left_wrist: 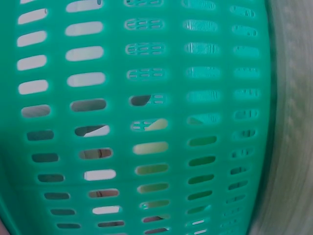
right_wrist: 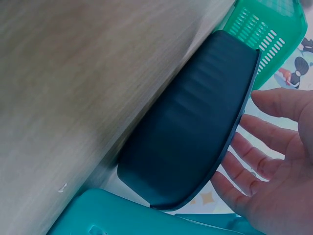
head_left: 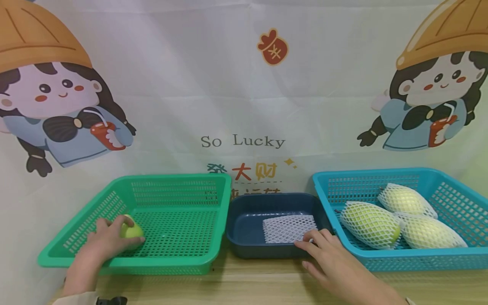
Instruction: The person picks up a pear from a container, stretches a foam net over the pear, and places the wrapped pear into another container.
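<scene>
In the head view, my left hand (head_left: 104, 241) is inside the green basket (head_left: 175, 264), its fingers and thumb round a yellow-green pear (head_left: 131, 231). The hand covers part of that fruit. The left wrist view shows mostly the basket's slotted wall (left_wrist: 112, 122), with bits of yellow-green behind the slots. My right hand (head_left: 331, 258) hovers at the front right rim of the dark blue tray (head_left: 244, 250), fingers loosely extended and nothing held. A white foam net sleeve (head_left: 286, 228) lies flat in this tray, just beyond the fingertips. The right wrist view shows those spread fingers (right_wrist: 264, 132) beside the rim.
On the right stands a blue basket (head_left: 423, 254) with three pears in white foam nets, one of them a netted pear (head_left: 370, 224) near the tray. All containers stand on a wooden table (head_left: 244, 284). Behind them hangs a printed cloth (head_left: 190, 84).
</scene>
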A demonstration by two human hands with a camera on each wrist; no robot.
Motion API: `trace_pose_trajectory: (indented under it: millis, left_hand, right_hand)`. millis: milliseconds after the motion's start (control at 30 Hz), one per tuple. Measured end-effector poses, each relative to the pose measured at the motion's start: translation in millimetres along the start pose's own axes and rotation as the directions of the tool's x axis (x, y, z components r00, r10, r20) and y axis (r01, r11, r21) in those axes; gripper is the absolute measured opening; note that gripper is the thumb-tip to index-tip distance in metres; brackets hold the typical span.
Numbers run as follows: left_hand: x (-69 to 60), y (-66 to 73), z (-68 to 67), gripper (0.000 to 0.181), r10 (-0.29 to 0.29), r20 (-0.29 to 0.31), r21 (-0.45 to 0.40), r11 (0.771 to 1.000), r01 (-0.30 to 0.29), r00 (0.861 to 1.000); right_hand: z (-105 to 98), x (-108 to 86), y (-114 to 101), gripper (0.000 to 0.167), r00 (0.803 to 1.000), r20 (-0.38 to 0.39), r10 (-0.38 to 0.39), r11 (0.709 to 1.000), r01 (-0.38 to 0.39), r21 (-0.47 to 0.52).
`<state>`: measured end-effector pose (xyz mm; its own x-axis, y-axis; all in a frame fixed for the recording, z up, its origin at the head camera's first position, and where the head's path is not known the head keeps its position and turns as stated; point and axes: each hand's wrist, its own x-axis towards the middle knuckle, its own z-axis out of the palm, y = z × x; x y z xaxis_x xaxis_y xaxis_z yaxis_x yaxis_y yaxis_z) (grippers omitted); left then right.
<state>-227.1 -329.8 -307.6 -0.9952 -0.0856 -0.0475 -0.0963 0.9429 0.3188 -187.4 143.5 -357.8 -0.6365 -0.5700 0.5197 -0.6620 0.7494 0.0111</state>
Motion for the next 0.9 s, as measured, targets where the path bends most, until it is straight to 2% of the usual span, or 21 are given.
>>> trace_pose_trajectory:
  millis: [233, 500, 633, 800, 900]
  left_hand:
    - [0.0, -1.0, -0.6, 0.046, 0.009, 0.014, 0.023, 1.000, -0.009, 1.000]
    - [-1.7, 0.2, 0.1, 0.038, 0.038, -0.012, 0.005, 0.999, -0.038, 0.999]
    - [-1.6, 1.3, -0.3, 0.042, 0.045, -0.020, -0.006, 0.999, -0.045, 0.999]
    - [-0.3, 0.6, -0.5, 0.061, 0.027, 0.011, -0.054, 0.998, -0.027, 1.000]
    - [1.2, -1.0, 0.9, 0.074, 0.065, 0.025, -0.061, 0.996, -0.063, 0.998]
  right_hand:
    - [-0.6, 0.4, -0.7, 0.033, 1.000, 0.011, 0.011, 1.000, -0.011, 0.002]
    - [-0.2, 0.1, -0.1, 0.033, 1.000, -0.004, -0.002, 1.000, 0.002, -0.002]
    - [-0.3, 0.3, -0.5, 0.033, 1.000, 0.002, 0.000, 1.000, 0.000, -0.002]
    - [-1.2, 0.3, -1.3, 0.032, 1.000, 0.014, 0.013, 1.000, -0.013, 0.002]
    - [-1.0, 0.1, -1.0, 0.033, 1.000, 0.009, 0.007, 1.000, -0.007, 0.001]
